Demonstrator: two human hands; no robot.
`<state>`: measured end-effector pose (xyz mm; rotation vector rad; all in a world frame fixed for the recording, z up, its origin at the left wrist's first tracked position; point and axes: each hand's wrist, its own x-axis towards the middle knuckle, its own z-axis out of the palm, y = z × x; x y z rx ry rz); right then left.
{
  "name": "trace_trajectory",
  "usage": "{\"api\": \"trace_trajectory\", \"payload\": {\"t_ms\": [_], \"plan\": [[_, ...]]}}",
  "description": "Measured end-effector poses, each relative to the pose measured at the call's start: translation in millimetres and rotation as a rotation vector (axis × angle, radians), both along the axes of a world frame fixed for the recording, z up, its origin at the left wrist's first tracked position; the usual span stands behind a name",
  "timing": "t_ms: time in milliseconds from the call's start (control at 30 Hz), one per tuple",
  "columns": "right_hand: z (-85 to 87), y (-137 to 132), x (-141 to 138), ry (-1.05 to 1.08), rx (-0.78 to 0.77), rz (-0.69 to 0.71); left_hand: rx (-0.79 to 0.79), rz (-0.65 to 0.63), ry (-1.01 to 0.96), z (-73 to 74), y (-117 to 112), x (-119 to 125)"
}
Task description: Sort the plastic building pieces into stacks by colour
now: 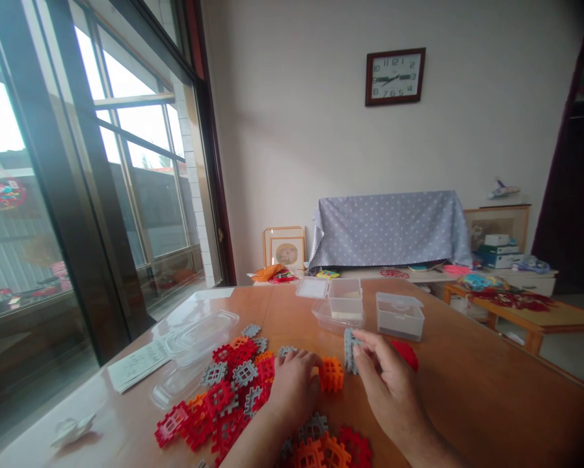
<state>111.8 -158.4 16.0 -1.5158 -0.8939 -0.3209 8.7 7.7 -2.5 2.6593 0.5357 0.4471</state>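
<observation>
My right hand (392, 377) pinches several grey plastic interlocking building blocks (350, 351), stacked together and held on edge above the table. My left hand (296, 380) rests with curled fingers at the right side of a loose pile of the same notched, window-patterned blocks; its fingertips are hidden. Beside those fingers stand orange blocks (331, 374). The pile holds red blocks (221, 396), grey blocks (244, 372) and some orange ones. More orange blocks (321, 453) and a red block (355, 447) lie nearer to me. Behind my right hand, red blocks (406, 353) show in part.
Clear plastic boxes (345, 299) (400, 318) stand at the table's far side. Transparent lids (194, 338), paper sheets (138, 364) and a crumpled wrapper (73, 430) lie on the left. The brown table (497, 403) extends right. A low wooden table (530, 312) stands beyond.
</observation>
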Motion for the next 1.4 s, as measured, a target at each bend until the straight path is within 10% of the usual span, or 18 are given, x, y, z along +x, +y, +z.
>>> {"api": "trace_trajectory", "payload": {"t_ms": [667, 1067, 1400], "plan": [[-6.7, -0.9, 4.6, -0.03, -0.06, 0.013, 0.047, 0.041, -0.047, 9.2, -2.6, -5.1], [-29.0, 3.5, -1.4, -0.12, -0.239, 0.084, 0.062, 0.482, 0.056, 27.2, 88.3, -54.6], [-35.8, 7.0, 0.2, -0.176, -0.272, 0.123, 0.128, 0.287, 0.225, 10.1, 81.5, -52.6]]}}
